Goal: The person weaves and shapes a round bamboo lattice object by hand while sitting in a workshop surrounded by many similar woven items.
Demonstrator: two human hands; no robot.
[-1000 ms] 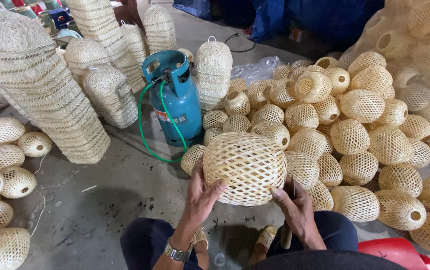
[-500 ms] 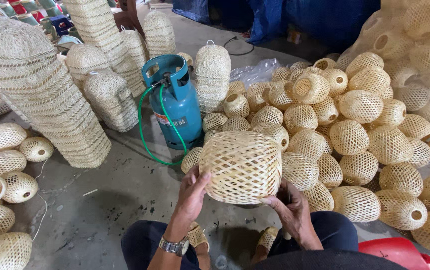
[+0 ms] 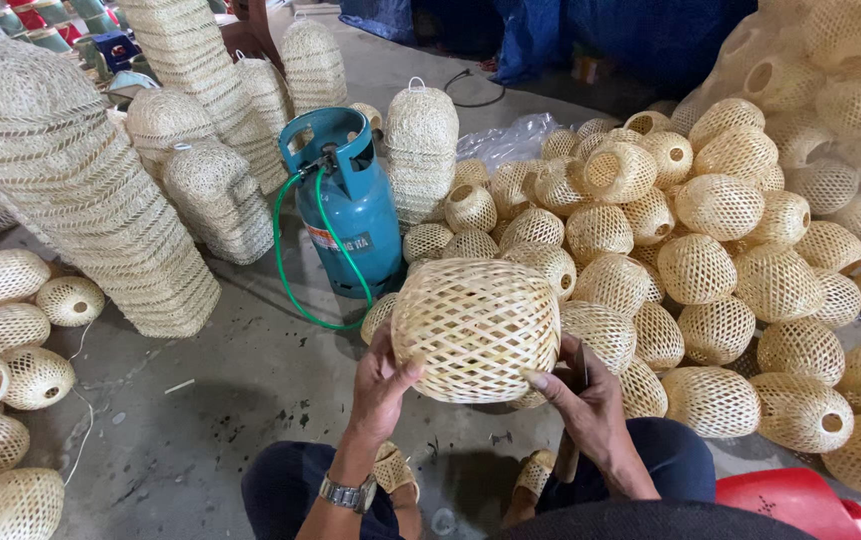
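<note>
Woven bamboo lampshade (image 3: 475,330) held above lap, left hand (image 3: 382,385) & right hand (image 3: 585,400) gripping opposite sides. Prob. light, springy, crushable; hold by rims w/ spread fingers. Gas cylinder (image 3: 350,205) behind.

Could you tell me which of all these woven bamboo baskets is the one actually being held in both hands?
The large round basket at centre, lifted off the floor between the left hand and right hand; all the others lie in piles or stacks.
</note>
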